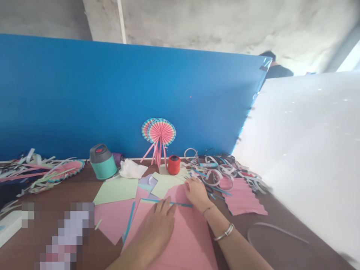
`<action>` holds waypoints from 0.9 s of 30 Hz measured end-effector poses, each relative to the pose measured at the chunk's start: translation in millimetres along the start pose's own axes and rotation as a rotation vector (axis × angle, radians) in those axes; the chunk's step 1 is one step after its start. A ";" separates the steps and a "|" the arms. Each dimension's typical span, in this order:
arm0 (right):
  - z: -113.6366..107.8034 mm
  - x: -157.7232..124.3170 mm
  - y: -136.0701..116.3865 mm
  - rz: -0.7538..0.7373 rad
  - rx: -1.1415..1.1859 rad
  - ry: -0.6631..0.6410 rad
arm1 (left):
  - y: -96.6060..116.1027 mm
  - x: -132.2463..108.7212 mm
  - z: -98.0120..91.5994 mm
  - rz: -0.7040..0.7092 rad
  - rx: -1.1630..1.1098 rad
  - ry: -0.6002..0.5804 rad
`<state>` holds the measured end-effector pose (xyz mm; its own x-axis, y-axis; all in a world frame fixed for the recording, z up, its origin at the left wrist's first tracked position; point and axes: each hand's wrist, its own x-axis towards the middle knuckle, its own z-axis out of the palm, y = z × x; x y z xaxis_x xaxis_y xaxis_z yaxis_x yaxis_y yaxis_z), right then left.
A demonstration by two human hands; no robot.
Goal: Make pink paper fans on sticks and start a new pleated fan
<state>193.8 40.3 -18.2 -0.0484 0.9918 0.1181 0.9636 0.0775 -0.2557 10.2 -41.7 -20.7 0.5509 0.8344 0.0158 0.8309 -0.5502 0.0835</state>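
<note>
Pink sheets (pixel 191 240) lie on the brown table in front of me, with a thin blue and pale green edge along the top. My left hand (pixel 161 221) rests flat on them, its fingers apart at that edge. Beyond the top right corner is my right hand (pixel 195 190), fingers bent down over pink paper (pixel 176 193); its fingertips are too small to make out, and so is anything under them. Pale green sheets (pixel 116 190) and another pink sheet (pixel 112 217) spread to the left.
Behind the papers stand a red container (pixel 174 165), pink folded paper fans (pixel 161 132) and a teal jar (pixel 104 165). Curled paper strips (pixel 213 176) and a pleated pink sheet (pixel 244 198) are at right. A blue partition (pixel 98 93) closes the back.
</note>
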 end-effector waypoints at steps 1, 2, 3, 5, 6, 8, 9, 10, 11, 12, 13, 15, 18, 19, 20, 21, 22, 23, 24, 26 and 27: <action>1.6 1.0 2.1 0.014 -0.024 0.033 | 0.6 0.1 -0.7 0.003 -0.010 -0.012; 3.4 1.7 4.2 0.024 -0.051 0.059 | 1.3 0.1 -1.4 0.015 -0.019 -0.017; 5.2 2.2 6.3 0.029 -0.078 0.075 | 2.1 0.0 -2.3 0.033 -0.028 -0.018; 8.5 3.4 9.6 0.022 -0.128 0.083 | 4.3 -0.6 -5.3 0.050 -0.049 -0.010; 9.8 4.3 10.7 0.013 -0.143 0.080 | 5.6 -0.8 -7.4 0.041 -0.061 -0.003; 11.2 7.6 11.3 -0.009 -0.165 0.077 | 8.3 -0.8 -12.8 0.012 -0.079 -0.009; 11.3 10.2 10.9 -0.021 -0.174 0.076 | 9.4 -0.6 -15.5 0.007 -0.082 -0.019; 11.1 13.4 10.0 -0.031 -0.181 0.074 | 10.2 -0.2 -17.9 0.004 -0.083 -0.027; 10.5 17.4 8.9 -0.040 -0.189 0.070 | 10.6 0.3 -19.8 0.006 -0.082 -0.037; 9.7 22.1 7.6 -0.052 -0.200 0.064 | 10.5 0.7 -20.9 0.008 -0.079 -0.044; 8.6 27.5 6.4 -0.067 -0.212 0.055 | 10.1 1.0 -21.2 0.007 -0.076 -0.047; 5.6 39.3 4.1 -0.114 -0.241 0.023 | 8.3 0.8 -19.6 0.006 -0.074 -0.043; -0.6 56.7 1.7 -0.226 -0.288 -0.054 | 4.1 -1.2 -14.3 0.021 -0.104 -0.023; -2.9 61.4 1.2 -0.263 -0.302 -0.081 | 2.7 -2.0 -12.6 0.023 -0.120 -0.013; -4.9 65.4 0.8 -0.295 -0.314 -0.104 | 1.5 -2.7 -11.2 0.019 -0.133 -0.001; -6.7 68.7 0.5 -0.323 -0.324 -0.121 | 0.6 -3.3 -10.3 0.012 -0.140 0.013; -8.1 71.1 0.4 -0.344 -0.330 -0.134 | 0.0 -3.7 -9.9 0.003 -0.145 0.026; -8.9 72.9 0.4 -0.360 -0.333 -0.141 | -0.2 -3.9 -10.1 -0.005 -0.150 0.035; -9.3 74.2 0.7 -0.369 -0.333 -0.144 | -0.2 -4.0 -10.6 -0.011 -0.156 0.039; -8.7 75.5 1.8 -0.362 -0.322 -0.130 | 0.4 -3.7 -12.0 -0.005 -0.159 0.036; -7.9 75.7 2.6 -0.345 -0.313 -0.112 | 0.7 -3.4 -12.4 0.005 -0.154 0.033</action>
<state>194.7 114.8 -2.4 -0.3908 0.9197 0.0369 0.9183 0.3869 0.0834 8.0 -44.4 -8.3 0.5501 0.8337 0.0494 0.8048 -0.5449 0.2354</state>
